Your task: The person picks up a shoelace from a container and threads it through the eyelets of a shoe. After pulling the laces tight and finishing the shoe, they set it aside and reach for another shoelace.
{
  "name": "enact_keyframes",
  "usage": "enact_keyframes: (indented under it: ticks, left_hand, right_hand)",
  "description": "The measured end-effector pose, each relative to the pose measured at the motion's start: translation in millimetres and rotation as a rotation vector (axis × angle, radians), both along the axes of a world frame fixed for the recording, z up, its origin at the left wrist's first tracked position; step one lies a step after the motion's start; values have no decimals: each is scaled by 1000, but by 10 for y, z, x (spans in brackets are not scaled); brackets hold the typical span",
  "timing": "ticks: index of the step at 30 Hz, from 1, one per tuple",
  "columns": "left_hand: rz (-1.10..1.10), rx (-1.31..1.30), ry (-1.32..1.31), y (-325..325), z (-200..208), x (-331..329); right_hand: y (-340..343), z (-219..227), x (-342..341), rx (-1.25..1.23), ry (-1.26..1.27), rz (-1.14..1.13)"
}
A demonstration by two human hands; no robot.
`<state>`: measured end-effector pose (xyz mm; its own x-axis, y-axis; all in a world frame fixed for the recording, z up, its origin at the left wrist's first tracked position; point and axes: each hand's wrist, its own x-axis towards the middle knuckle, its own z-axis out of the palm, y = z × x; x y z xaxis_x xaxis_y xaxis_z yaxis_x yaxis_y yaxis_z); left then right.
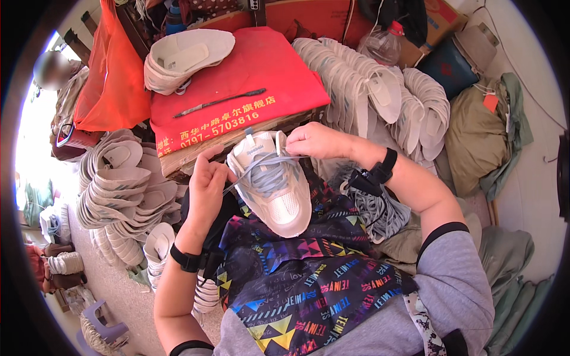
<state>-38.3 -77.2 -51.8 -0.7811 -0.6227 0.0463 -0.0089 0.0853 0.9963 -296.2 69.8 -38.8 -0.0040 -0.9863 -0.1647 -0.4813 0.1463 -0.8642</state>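
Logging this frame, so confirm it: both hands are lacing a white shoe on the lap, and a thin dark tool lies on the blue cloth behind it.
One detail is wrong: the cloth under the thin dark tool is red, not blue, as the head view shows. The rest stands: left hand and right hand lace the white shoe on the lap.

Grey short sleeves with black cuffs, black wristbands, bright patterned black apron (pixel 309 285).

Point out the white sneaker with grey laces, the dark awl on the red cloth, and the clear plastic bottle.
White sneaker with grey laces (pixel 279 199), head view, on its toe mesh.
Dark awl (pixel 219 102), head view, mid-shaft.
Clear plastic bottle (pixel 380 44), head view, on its body.
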Motion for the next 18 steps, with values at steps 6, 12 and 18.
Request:
enact_keyframes:
  ticks: [6, 12, 18]
  left_hand:
    - [-99, 2, -165, 16, 155, -36]
    - [-145, 15, -193, 31, 152, -49]
    - [-222, -12, -319, -52, 282, -124]
  right_hand:
    - [-108, 112, 84, 42, 276, -48]
    - [-91, 115, 286, -266, 787, -20]
    - [-104, 304, 86, -374, 831, -6]
